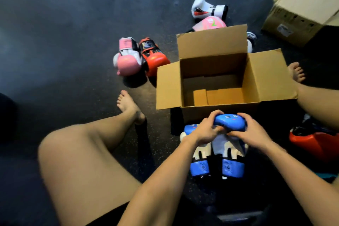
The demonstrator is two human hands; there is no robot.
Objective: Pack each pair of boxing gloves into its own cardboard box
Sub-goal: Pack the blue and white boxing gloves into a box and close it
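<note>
The blue gloves (229, 123) are held as a pair between both hands, padded ends under the fingers, cuffs lying back between the forearms. The left hand (206, 130) is curled round the left side of the upper padded end, its fingers (217, 113) bent over the top and the thumb tucked beneath. The right hand (253, 132) is curled round the right side likewise, its fingers (243, 115) wrapped over the top edge. The thumbs seem to meet under the padding, but this is partly hidden. Just beyond the fingertips the box (211, 42) is seen open, flaps spread, bottom flaps showing inside; the gloves are kept outside it, against its near wall. Well beyond the left fingers a pink glove (127, 60) and a red glove (156, 58) lie touching on the floor (64, 33). Past the box a white glove (207, 7) is seen, and far beyond the right fingers a second box (300, 5)
</note>
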